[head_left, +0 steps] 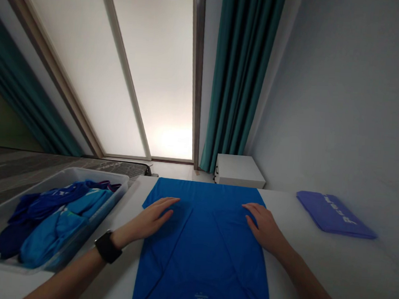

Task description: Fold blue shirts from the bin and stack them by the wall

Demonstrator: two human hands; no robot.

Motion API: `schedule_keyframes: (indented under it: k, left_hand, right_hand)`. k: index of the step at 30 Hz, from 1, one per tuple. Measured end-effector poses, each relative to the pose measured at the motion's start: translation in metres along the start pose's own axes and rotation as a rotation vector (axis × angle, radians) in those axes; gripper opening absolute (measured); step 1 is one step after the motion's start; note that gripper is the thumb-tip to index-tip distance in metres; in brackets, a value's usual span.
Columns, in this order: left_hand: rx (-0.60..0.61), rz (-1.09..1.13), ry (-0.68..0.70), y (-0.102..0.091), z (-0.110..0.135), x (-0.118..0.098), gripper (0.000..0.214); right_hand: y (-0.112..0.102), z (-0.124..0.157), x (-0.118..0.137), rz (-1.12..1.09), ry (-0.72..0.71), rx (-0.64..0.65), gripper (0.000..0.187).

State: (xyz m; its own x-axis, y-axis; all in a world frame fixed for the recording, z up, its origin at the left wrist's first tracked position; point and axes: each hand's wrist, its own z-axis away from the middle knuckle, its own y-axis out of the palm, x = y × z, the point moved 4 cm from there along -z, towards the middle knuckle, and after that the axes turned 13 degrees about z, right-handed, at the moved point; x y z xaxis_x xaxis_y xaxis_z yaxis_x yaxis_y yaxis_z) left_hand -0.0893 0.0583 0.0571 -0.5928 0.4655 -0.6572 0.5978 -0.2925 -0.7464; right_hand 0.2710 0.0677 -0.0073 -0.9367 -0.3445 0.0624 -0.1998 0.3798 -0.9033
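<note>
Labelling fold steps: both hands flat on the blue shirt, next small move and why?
Probably pinch the far edge and fold it nearward: left hand and right hand lie flat on the blue shirt, sides seemingly folded in.

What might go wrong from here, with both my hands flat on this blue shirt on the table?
1. The left hand and right hand press flat on the blue shirt; on the smooth white table it may slide, and its folded-in sides may crease.
2. The bin of blue clothes sits close to the left forearm, so an elbow swing might nudge it.
3. The watch may snag fabric.
</note>
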Motion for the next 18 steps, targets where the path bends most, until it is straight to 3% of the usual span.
schedule_keyframes:
  k: [3,8,13,18]
  left_hand:
    - [0.034,-0.084,-0.012,-0.006,0.024,0.013,0.051]
    - [0.098,-0.178,0.069,0.020,0.056,0.007,0.061]
    - [0.180,-0.196,0.117,0.041,0.067,-0.003,0.070]
    - [0.222,-0.217,0.157,0.049,0.070,-0.002,0.070]
  right_hand:
    - [0.006,0.002,0.009,-0.029,-0.054,0.027,0.037]
    - [0.001,0.004,0.023,-0.035,-0.096,0.070,0.039]
    - [-0.013,0.026,0.052,-0.055,-0.132,0.207,0.043]
    - [-0.021,0.058,0.072,-0.085,-0.154,0.379,0.050]
